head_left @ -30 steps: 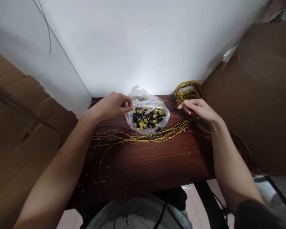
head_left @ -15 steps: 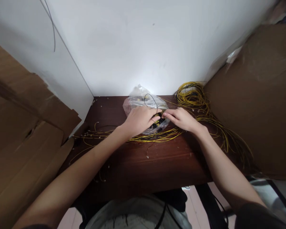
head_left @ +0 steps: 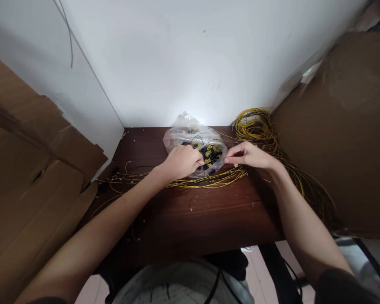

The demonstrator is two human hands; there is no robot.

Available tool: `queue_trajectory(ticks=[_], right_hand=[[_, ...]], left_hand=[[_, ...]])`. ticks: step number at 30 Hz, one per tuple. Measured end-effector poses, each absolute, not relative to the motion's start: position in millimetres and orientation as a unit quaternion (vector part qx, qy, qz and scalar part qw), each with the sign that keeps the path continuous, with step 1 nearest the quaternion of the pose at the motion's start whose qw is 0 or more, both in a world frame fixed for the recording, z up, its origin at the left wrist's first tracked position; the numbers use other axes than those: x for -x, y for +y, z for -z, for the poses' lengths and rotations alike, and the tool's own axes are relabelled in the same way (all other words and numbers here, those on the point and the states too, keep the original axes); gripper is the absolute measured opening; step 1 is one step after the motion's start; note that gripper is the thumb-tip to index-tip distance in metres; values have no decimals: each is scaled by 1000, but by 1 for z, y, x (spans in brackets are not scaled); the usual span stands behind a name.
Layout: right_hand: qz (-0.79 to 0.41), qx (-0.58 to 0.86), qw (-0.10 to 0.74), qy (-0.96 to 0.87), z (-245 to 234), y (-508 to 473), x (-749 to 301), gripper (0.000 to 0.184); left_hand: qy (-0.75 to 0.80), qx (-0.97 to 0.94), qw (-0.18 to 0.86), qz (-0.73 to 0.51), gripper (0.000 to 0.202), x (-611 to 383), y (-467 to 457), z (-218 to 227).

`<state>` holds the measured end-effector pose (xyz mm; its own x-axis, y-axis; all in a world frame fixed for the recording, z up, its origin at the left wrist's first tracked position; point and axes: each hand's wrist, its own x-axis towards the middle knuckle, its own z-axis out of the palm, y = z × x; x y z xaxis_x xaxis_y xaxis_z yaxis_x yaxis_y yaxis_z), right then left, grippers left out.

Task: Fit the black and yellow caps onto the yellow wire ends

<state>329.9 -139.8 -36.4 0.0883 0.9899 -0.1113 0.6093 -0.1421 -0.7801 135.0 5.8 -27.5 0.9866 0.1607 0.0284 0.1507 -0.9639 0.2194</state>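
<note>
A clear plastic bag (head_left: 190, 136) of small black and yellow parts (head_left: 210, 154) lies at the back of a dark wooden table (head_left: 209, 215). My left hand (head_left: 183, 162) is curled at the bag's front left edge, fingers pinched together on something I cannot make out. My right hand (head_left: 249, 155) is pinched at the bag's right edge, thumb and forefinger closed on something too small to name. A thin black wire loop (head_left: 199, 139) rises over the bag between the hands. A bundle of yellow wires (head_left: 209, 181) runs across the table just in front of both hands.
A coil of yellow wire (head_left: 256, 124) sits at the back right, its strands trailing down the table's right side. Cardboard sheets stand at the left (head_left: 34, 177) and right (head_left: 345, 126). A white wall (head_left: 190, 63) closes the back. Small white scraps dot the tabletop.
My left hand went from the bag's left rim to its front. My right hand came from the wire coil to meet it over the bag, and now the two hands have drawn slightly apart.
</note>
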Motion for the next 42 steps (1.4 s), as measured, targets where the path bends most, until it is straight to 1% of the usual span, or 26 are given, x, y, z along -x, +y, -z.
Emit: queue_trajectory(ticks=[4,9,12,16,23,27,33,37,42], right_hand=[[-329,705,295,-554,36,-147,-349,31],[-314,731,264,-546,40,-152,-364,30],[-295,749,258,-534,41,-154,-369,30],[-278,764,276,-513,40,-158,-374,33],[-243,784,314,-477,40,-165,-384,35],[-240,788,339,-455,40,-170,-387,34],[-284,755,355,-473,43,-163,-379,34],[-341,712,341,-511,45,-151,-364,28],[-391,674,305,-548,44,-145,-356,27]], left_hand=[[18,-981,187,40,26,-129,22,14],[47,-972,217,75,25,-115,44,-4],[116,-963,209,125,21,-107,53,-12],[184,-950,180,178,18,-100,65,-12],[231,-934,166,215,19,-95,73,-10],[227,-935,159,220,17,-95,72,-9],[224,-935,155,229,16,-96,75,-5],[218,-935,156,231,17,-97,75,-5],[218,-935,144,239,19,-97,74,-9]])
